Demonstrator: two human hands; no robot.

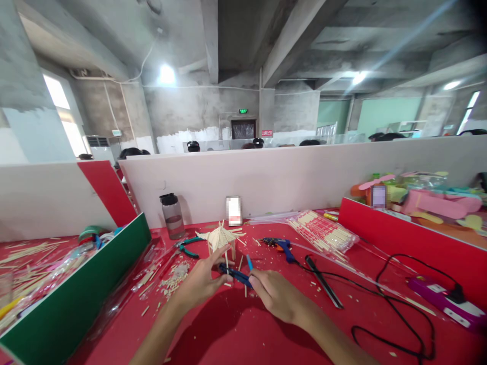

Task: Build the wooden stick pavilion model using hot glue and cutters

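Note:
My right hand (276, 294) is closed around the handles of blue pliers (239, 275), whose jaws point left. A light blue handle end sticks up above its fingers. My left hand (205, 276) pinches a thin wooden stick (227, 262), held upright at the jaws of the pliers. Whether the jaws touch the stick is too small to tell. Just behind my left hand stands a small pavilion-like model (220, 237) of wooden sticks, with a pointed roof; my fingers partly cover its front.
Green-handled pliers (189, 248) and a bottle (173, 218) stand left of the model. To the right are a glue gun (279, 246), black cutter (323, 281), bagged sticks (321, 230), looping cable and purple power strip (445, 299). Green (87, 284) and red dividers flank the red table.

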